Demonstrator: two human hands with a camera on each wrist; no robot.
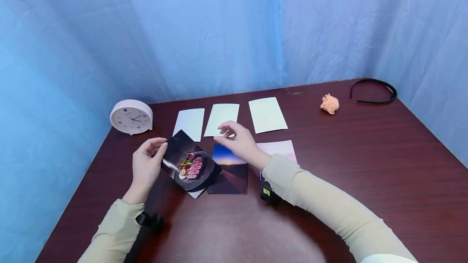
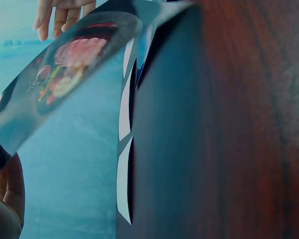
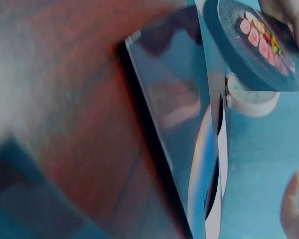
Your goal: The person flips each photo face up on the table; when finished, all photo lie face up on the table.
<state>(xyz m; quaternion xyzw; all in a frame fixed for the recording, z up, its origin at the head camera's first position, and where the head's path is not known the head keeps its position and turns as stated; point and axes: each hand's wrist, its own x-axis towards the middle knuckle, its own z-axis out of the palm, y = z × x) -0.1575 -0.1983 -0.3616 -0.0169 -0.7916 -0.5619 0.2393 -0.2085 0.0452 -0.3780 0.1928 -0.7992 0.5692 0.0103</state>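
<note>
At the head frame's centre, your food photo (image 1: 190, 164) hides part of the sunset picture's (image 1: 232, 173) left edge; your right sleeve (image 1: 323, 198) covers part of the pink picture (image 1: 279, 148). Wrist-view edges crop your left hand (image 2: 7, 199), lower left, and your right hand (image 3: 295, 214), lower right.

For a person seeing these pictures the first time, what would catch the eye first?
Probably the dark, glossy food photo in the left hand's grip, above the table. Next, perhaps, the three white sheets in a row farther back, and the round clock at the table's back left corner.
</note>
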